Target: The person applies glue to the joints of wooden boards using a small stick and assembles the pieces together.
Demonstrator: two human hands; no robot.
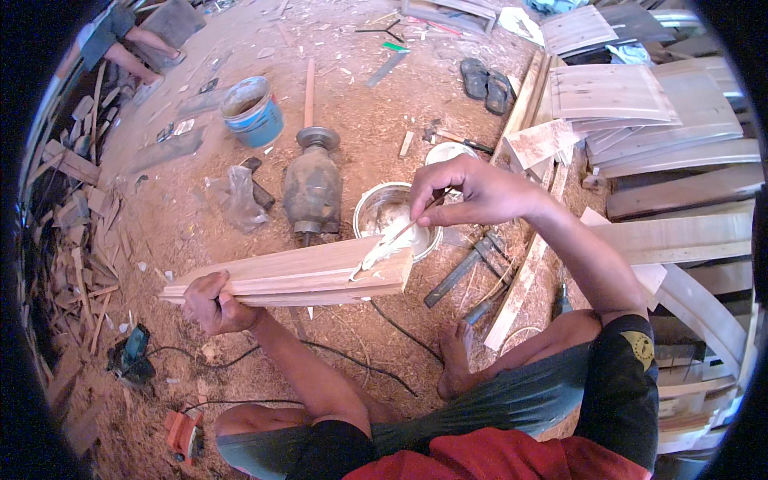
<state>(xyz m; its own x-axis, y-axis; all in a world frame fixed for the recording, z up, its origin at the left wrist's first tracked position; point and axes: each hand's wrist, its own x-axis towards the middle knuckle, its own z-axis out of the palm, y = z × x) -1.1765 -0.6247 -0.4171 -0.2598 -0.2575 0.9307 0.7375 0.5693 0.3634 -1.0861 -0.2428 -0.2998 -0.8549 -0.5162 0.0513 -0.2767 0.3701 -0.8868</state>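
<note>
We see a dirt floor (384,120) covered in sawdust and chips, hemmed in by split scrap wood along the left edge and by stacked pale boards (640,120) on the right; the open room lies in the middle and toward the top. Across the centre runs a long plank (296,276), smooth and light brown with grooved sides, held level above the floor. Our left hand (214,302) grips its left end, fingers wrapped tight around the underside. Near the plank's right end sits a smear of thick white paste (382,252). Our right hand (472,192) hovers just over it, fingers pinched closed on a thin stick (412,228) whose tip touches the paste. Just behind the plank's end stands a round metal bowl (392,214) with white paste inside. To its left lies a dusty dark motor (312,188), and farther back a blue bucket (252,112). A flat metal square (464,268) rests on the floor below the right hand.
</note>
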